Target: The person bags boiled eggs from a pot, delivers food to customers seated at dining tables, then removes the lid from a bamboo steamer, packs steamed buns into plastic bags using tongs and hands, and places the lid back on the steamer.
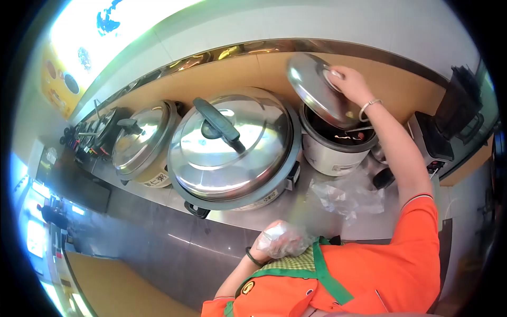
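Note:
My right hand [349, 83] is closed on the knob of a shiny metal lid [311, 87], which is tilted above a white pot [332, 158]. The pot stands uncovered beneath it, with dark contents and a metal handle resting at its rim. Close to my apron, my left hand [272, 238] is curled around crumpled clear plastic [288, 242]; the plastic hides part of the fingers. Another thin clear plastic bag [351, 195] lies on the counter in front of the white pot.
A large steel-lidded pot [253, 169] with a black handle stands left of the white pot. Further left is a smaller lidded cooker [142, 140]. A black blender [454, 111] stands at the right. The counter's front edge [237, 222] borders a dark tiled floor.

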